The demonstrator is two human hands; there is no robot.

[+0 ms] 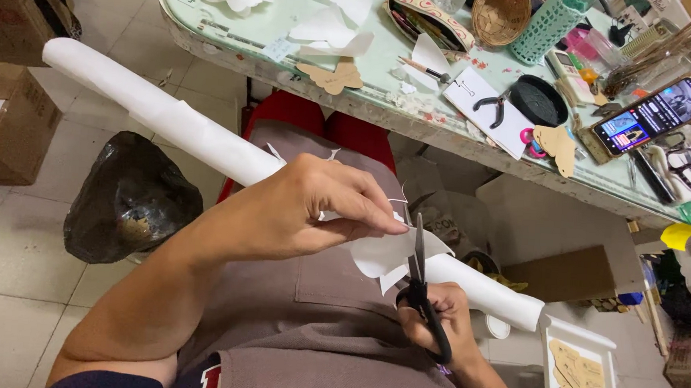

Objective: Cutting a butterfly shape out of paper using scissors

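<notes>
While the left hand (296, 211) pinches a small white paper cutout (386, 256) betw. thumb and fingers at frame centre, the right hand (442, 320) sits lower centre-right w/ fingers through the black handles of a pair of scissors (420, 282). Left grip: closed tight on the paper's upper edge. Right grip: wrapped shut round the handles; blades point up toward the frame's top and look nearly closed, meeting the paper just beside the left thumb tip. Cutout has curved, lobed edges and hangs in front of a long white paper roll (205, 141), which runs diagonally from upper left to lower right across the person's lap, over a brownish apron (328, 353). Can't tell if the roll touches the cutout.

Upper part of frame: a pale green glass-topped table (235, 31) w/ clutter. White paper scraps (328, 25) at top centre, a tan card cutout (333, 77) just below them near the table edge. Wicker basket (500, 16) at top, a teal mesh cup (543, 30) just beside it to the right. Black pliers (491, 107) lie on a white card, round black lid (539, 100) next to that. Smartphone (654, 115) w/ lit screen at upper right.

Left side, on the tiled floor: black plastic bag (129, 197) at mid-left, cardboard box (2, 121) at far left edge. Lower right corner: white tray (582, 376) holding tan card tags.
</notes>
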